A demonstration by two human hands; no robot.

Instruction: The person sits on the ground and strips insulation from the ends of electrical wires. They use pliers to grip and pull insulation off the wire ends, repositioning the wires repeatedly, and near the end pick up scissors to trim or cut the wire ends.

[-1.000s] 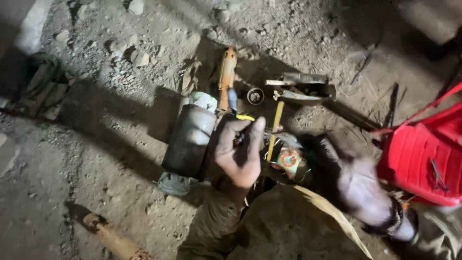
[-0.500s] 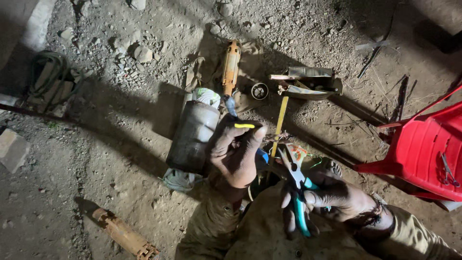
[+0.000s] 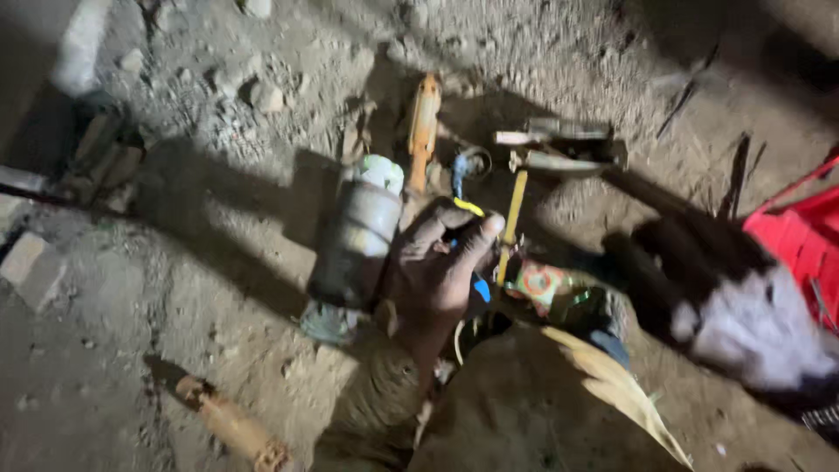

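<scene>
Grey cylinder just left of left hand, touching its grip

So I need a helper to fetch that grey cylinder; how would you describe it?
Look at the dirt ground just beside the left hand. The grey cylinder lies there lengthwise, with a pale cap at its far end. It is much fatter than the slim orange-handled tool beyond it.

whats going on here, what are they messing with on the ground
A person works over dusty ground. The left hand grips a small blue and yellow tool next to a grey metal cylinder lying on the dirt. The right hand is blurred, off to the side near a red plastic chair; whether it holds anything is unclear. An orange-handled tool lies beyond the cylinder.
</scene>
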